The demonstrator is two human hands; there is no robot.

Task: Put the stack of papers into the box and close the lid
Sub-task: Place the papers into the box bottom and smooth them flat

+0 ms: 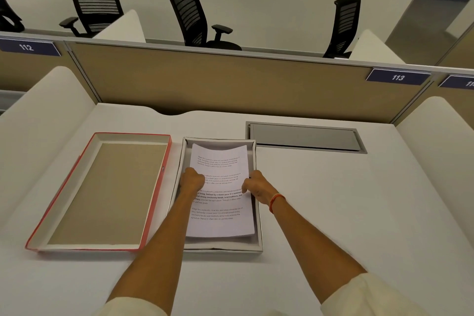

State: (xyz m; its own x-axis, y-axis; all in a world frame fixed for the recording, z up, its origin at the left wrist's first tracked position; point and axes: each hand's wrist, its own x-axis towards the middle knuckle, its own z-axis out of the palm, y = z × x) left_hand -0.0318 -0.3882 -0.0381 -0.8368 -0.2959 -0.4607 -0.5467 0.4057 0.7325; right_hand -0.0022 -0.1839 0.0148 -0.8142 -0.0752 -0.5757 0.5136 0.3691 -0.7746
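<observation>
Papers point(220, 187) sit inside the white box point(258, 238), gripped at mid-edge by the left hand point(191, 179) and the right hand point(255, 187), the far end bowed upward. Releasing and lidding remain, I judge: the red lid point(156, 195) lies inverted beyond the left hand. Printed paragraphs begin "Village life"; partition tags read 112 point(26, 46) and 113 point(398, 77).

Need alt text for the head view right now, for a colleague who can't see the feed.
Both hands, left hand and right hand, hold a stack of papers by its side edges, lowering it into an open white box on a white desk. The red-edged lid lies upturned to the box's left.
</observation>
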